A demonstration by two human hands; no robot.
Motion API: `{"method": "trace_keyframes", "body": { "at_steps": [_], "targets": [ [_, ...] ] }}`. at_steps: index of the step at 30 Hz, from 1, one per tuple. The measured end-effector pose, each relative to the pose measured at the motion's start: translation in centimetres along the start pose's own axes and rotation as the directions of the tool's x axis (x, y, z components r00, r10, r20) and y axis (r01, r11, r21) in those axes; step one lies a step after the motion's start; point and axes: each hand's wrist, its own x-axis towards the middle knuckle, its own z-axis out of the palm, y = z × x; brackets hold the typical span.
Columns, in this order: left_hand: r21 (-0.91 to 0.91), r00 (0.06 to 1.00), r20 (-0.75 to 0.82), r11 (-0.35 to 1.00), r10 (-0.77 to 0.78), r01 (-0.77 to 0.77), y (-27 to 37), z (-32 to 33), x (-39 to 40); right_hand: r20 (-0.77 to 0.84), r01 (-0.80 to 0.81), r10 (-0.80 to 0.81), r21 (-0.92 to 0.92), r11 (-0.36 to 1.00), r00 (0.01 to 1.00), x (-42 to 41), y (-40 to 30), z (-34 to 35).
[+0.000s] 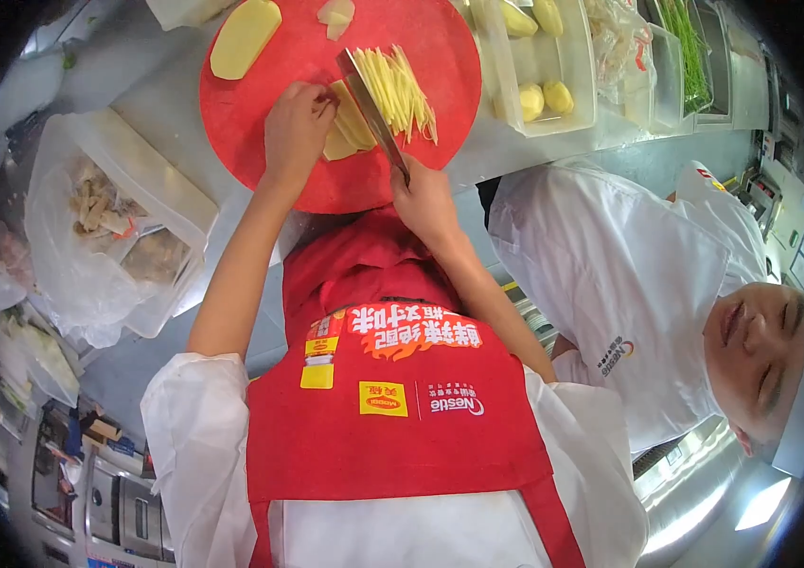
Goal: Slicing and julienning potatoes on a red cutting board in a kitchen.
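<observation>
A round red cutting board [260, 153] lies on the metal counter before me. My right hand [424, 199] grips a kitchen knife [373, 110], probably a cleaver, its blade seen nearly along the edge. Overlapping potato slices [348, 124] lie just left of the blade. The bent fingers of my left hand [300, 124] hold these slices at their left side; the fingertips are partly hidden. Right of the blade spreads a pile of thin potato shreds [395, 89]. A cut potato piece [245, 39] sits at the board's upper left, with small offcuts [336, 15] near the top.
Right of the board, a plastic bin [586, 113] holds several peeled potatoes [531, 101]. Beyond it are bagged food [618, 50] and a tray of green stalks [686, 53]. A bag-lined container [139, 241] with food stands at left. A person in white [586, 241] stands close at right.
</observation>
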Motion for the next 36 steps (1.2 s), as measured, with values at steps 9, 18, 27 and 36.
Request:
{"method": "trace_keyframes", "body": {
  "at_steps": [9, 18, 27, 36],
  "targets": [
    [0.261, 0.816, 0.183, 0.773, 0.549, -0.579, -1.2, 0.3, 0.5, 0.009, 0.036, -0.035, -0.095, 0.995, 0.999, 0.6, 0.6, 0.8],
    [0.404, 0.785, 0.347, 0.673, 0.514, -0.619, 1.2, -0.6, 1.1, 0.036, -0.026, 0.03, -0.106, 0.994, 0.999, 0.3, -0.6, 0.2],
    [0.402, 0.818, 0.392, 0.722, 0.421, -0.564, 0.8, -0.2, 1.3, 0.061, -0.045, 0.053, -0.127, 0.991, 0.997, 1.3, 0.6, 1.8],
    [0.371, 0.805, 0.339, 0.718, 0.486, -0.589, -0.5, 1.0, 1.7, 0.121, -0.044, 0.055, -0.093, 0.995, 0.991, 2.7, 0.3, 1.1]
  ]
}}
